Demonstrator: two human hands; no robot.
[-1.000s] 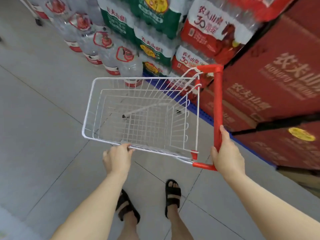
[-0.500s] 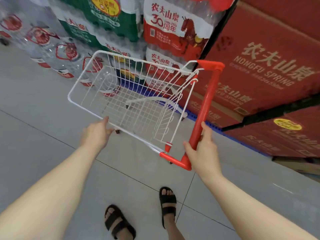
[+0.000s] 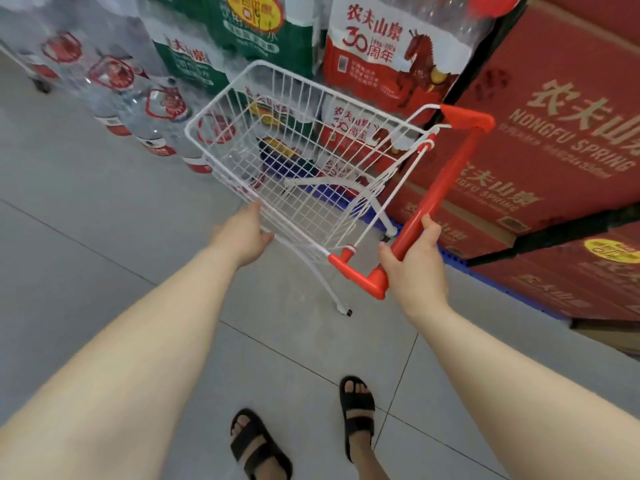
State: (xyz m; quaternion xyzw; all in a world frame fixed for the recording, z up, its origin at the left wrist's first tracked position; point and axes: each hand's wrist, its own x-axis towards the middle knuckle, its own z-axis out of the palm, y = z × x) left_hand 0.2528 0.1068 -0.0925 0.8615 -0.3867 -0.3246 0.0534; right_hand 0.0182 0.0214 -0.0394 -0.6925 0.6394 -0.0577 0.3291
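Two grips: left hand (image 3: 244,235) curls on wire cart (image 3: 304,161) rim, right hand (image 3: 414,265) wraps smooth red handle (image 3: 446,174); boxes (image 3: 554,133) crowd right.

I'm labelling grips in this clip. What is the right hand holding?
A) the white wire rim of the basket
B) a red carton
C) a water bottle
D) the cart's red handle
D: the right hand has its fingers curled round the red handle of the small white wire cart. The left hand holds the basket's wire edge.
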